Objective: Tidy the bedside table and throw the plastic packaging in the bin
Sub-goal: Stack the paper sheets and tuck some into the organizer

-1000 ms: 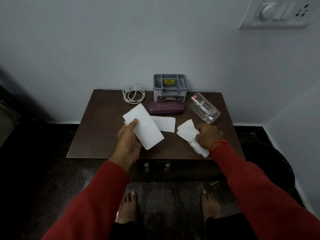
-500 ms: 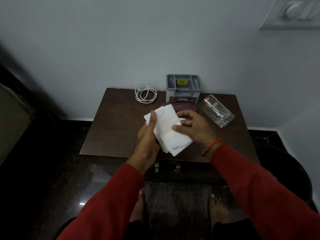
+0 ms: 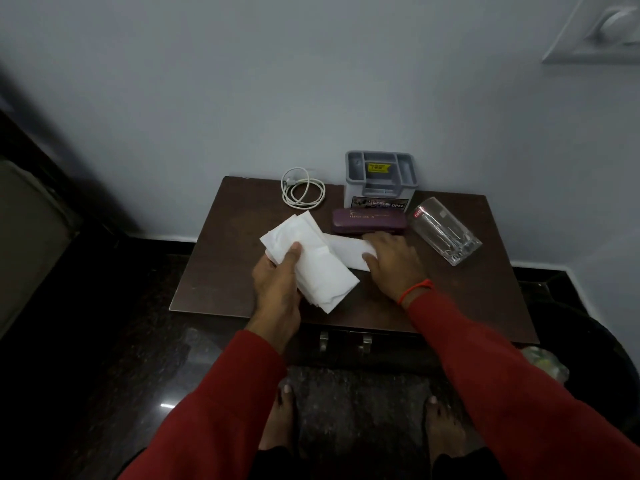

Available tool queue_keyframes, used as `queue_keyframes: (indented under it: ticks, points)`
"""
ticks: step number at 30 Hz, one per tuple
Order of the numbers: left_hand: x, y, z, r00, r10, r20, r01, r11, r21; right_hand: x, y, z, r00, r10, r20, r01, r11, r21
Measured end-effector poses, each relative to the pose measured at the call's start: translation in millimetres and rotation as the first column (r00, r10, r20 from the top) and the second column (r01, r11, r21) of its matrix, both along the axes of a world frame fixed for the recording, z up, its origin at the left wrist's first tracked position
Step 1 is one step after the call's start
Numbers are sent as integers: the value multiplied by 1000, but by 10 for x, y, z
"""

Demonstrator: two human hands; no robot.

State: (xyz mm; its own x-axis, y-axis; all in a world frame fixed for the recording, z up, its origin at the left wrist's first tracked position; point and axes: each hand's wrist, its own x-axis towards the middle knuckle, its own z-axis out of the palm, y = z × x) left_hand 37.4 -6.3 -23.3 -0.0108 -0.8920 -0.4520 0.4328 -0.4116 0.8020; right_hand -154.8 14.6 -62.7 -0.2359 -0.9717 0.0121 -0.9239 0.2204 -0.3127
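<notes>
The right hand (image 3: 393,263) lies palm down over one end of a flat white sheet (image 3: 346,252) on the bedside table (image 3: 242,271), so that end of the sheet and the table under the palm are hidden; whether its fingers pinch the sheet or only press on it cannot be told. The left hand (image 3: 277,282) is closed around a bundle of white packaging (image 3: 311,261), thumb on top, and the fingers beneath are out of sight. At the right edge a dark bin (image 3: 595,358) is mostly cut off and lost in shadow, with pale crumpled matter just visible inside. The print on the purple case (image 3: 369,220) is too small to read.

Half a second ago both hands met on the bundle above the table; now the right hand has left it and reached down to the sheet near the case, while the left hand alone keeps the bundle, which looks thicker than the single sheet held a second ago.

The bundle's long axis runs from far left to near right, its near end hanging over the table's front part. The flat sheet lies left to right, just in front of the case. The glass (image 3: 445,233) lies on its side at the right, its thick base towards the near right. The coiled white cable (image 3: 303,192) and grey organiser (image 3: 379,178) stand at the far edge.
</notes>
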Motion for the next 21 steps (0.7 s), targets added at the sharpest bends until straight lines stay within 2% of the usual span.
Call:
queue_keyframes:
  ticks: [2, 4, 7, 9, 10, 11, 13, 15, 16, 17, 18, 21]
  points:
    - [13, -17, 2, 1000, 1, 3, -1, 1000, 2, 49, 7, -79, 992, 7, -127, -2, 999, 43]
    - [24, -37, -2, 1000, 1, 13, -1, 1000, 8, 74, -19, -64, 995, -36, -98, 42, 997, 63]
    - [22, -56, -11, 1000, -9, 24, 9, 1000, 5, 15, -58, -6, 987, -122, 100, 108, 984, 141]
    - [12, -65, -11, 999, -12, 35, 12, 1000, 9, -45, -58, 28, 939, -161, 305, 138, 986, 96]
    - [7, -71, -16, 999, -11, 46, 10, 1000, 15, -61, -50, 64, 877, -180, 447, 169, 984, 65]
    - [-1, -75, -20, 998, -8, 54, 7, 1000, 22, -66, -38, 118, 778, -197, 597, 205, 977, 55]
    - [-15, -74, -22, 998, 6, 59, -8, 1000, 28, -68, -10, 276, 527, -193, 828, 260, 964, 60]
    - [-37, -59, -5, 998, 25, 50, -26, 999, 22, -55, 38, 452, 284, -121, 951, 262, 964, 45]
    - [-55, -50, 6, 999, 28, 44, -29, 999, 21, -32, 68, 535, 196, -88, 977, 243, 969, 39]
    - [-85, -29, 19, 999, 22, 36, -23, 999, 24, -4, 111, 595, 152, -72, 986, 225, 974, 37]
    - [-112, -15, 42, 999, 22, 23, -23, 1000, 16, 34, 138, 631, 147, -64, 987, 211, 977, 32]
    - [-233, 47, 122, 998, 7, -61, -7, 1000, -2, 157, 228, 601, 224, -86, 971, 207, 977, 39]
